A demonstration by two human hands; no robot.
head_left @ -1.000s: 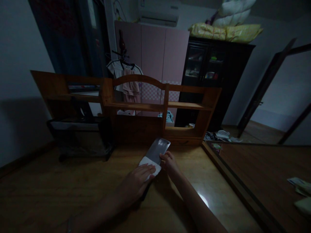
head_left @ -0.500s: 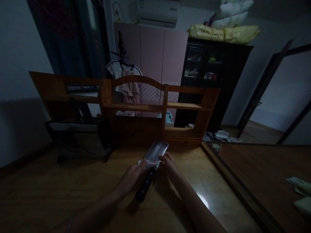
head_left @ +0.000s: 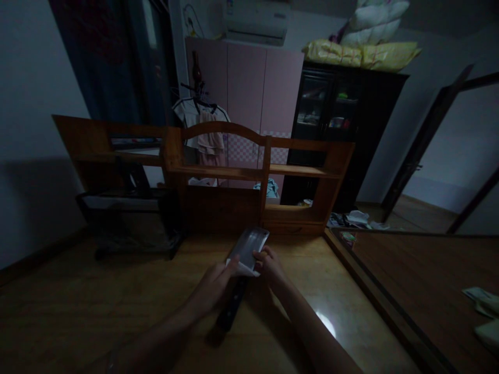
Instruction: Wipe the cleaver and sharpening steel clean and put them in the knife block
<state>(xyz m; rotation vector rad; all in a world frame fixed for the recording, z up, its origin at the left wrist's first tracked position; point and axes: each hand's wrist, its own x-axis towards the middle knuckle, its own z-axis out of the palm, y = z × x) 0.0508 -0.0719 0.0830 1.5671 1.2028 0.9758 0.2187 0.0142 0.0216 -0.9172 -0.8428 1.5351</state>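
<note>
1. Head view, direction: one knife (head_left: 249, 245), broad cleaver type, blade pointing away from the person toward the shelf unit (head_left: 218, 171), far end leaning right. Long axis runs slantwise, near-left to far-right; handle (head_left: 233, 306) end toward the person.
2. Head view, place: knife sits mid-picture over the wooden desk (head_left: 167, 306), in front of the shelf unit, between both hands. Dark shadow by the handle end; can't tell if any part touches the desk.
3. Head view, looks: blade grey, wide, roughly rectangular, with pale streaks of shine and a small dark spot near the far right corner. Handle black, straight, with a few small pale dots, dim.
4. Head view, hands: left hand (head_left: 216, 281) closed on a white cloth (head_left: 244, 268), maybe paper, at the blade's handle end, thumb on top; its other fingers mostly hidden. Right hand (head_left: 270, 265) pinches the blade's right edge, fingers curled.
5. Head view, counts: two hands, one knife, one white cloth, one shelf unit, one pink wardrobe (head_left: 246, 85), one air conditioner (head_left: 256, 22).
</note>
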